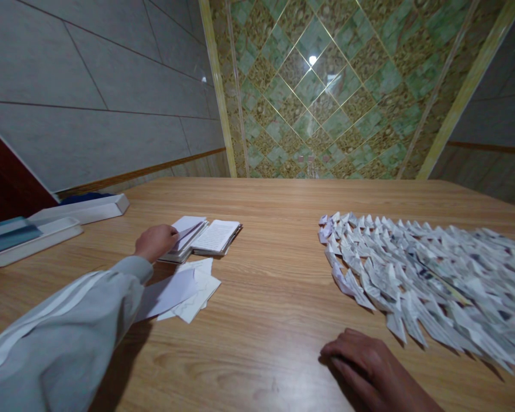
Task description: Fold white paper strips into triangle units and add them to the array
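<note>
**Bench Layout: Paper Stacks at Left, Folded Paper Array at Right**

The wood-grain bench (266, 309) carries all work materials. A patterned green and brown wall (311, 109) stands beyond its far edge; a grey panelled wall (124, 86) stands at the far left.

The folded paper pieces (438, 280), with pointed tips, occupy the right side of the bench in close-set, overlapping rows. Most are whitish with print-like marks; several at the left end of the array are pale lilac.

A grey sleeve (77, 332) with white stripes extends from the near left toward the centre-left.

Two white containers lie at the left edge of the bench. The far container (86, 210) is long and narrow. The near container (47, 243) is a shallow tray holding a blue-green item (11, 236).

The right hand (369, 360) is at the near right, on the bench, left of and nearer than the array. Its fingers are curled and together.

The loose sheets (193, 294), white and pale lilac, lie fanned out on the near side of the stacks.

The right stack (218, 236) shows lines of print on its top sheet. The left stack (191, 225), just beside it, is topped by pale paper.

The left hand (155, 242) touches the left edge of the left stack. Its fingers are close together; whether they are clamped on a sheet cannot be determined.
</note>
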Demonstrator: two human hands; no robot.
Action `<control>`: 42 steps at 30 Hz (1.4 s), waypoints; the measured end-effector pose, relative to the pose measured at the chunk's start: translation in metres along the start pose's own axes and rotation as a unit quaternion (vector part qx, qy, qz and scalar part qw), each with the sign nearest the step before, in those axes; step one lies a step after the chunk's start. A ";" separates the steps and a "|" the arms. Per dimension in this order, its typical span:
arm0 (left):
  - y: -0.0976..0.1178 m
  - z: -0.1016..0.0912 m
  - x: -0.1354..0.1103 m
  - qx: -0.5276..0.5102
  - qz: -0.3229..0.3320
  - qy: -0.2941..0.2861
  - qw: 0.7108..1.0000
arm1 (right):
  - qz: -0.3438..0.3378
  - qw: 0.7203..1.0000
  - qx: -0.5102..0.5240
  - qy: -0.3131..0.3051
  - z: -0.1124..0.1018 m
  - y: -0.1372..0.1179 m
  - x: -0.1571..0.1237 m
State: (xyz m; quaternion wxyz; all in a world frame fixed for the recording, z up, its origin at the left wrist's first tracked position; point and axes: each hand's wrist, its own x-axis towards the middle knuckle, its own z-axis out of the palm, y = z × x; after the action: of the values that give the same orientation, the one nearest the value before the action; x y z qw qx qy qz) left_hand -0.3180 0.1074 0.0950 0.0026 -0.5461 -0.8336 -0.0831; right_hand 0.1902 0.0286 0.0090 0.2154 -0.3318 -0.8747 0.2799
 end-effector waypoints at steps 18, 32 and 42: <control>0.007 -0.010 -0.009 0.000 -0.103 0.007 0.995 | 0.002 1.000 -0.005 -0.002 -0.001 -0.002 -0.001; 0.125 -0.004 -0.109 0.088 0.216 0.093 0.968 | 0.005 0.994 0.026 0.107 0.000 -0.004 -0.001; 0.247 0.066 -0.236 0.001 0.458 -0.061 0.887 | 0.000 0.999 0.014 0.033 -0.003 -0.007 -0.001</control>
State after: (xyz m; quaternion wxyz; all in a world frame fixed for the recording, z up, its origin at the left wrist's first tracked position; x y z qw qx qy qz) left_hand 0.0074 -0.0019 0.0412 -0.0100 -0.8714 -0.4890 -0.0380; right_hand 0.1894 0.0246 0.0152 0.2487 -0.3381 -0.8632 0.2805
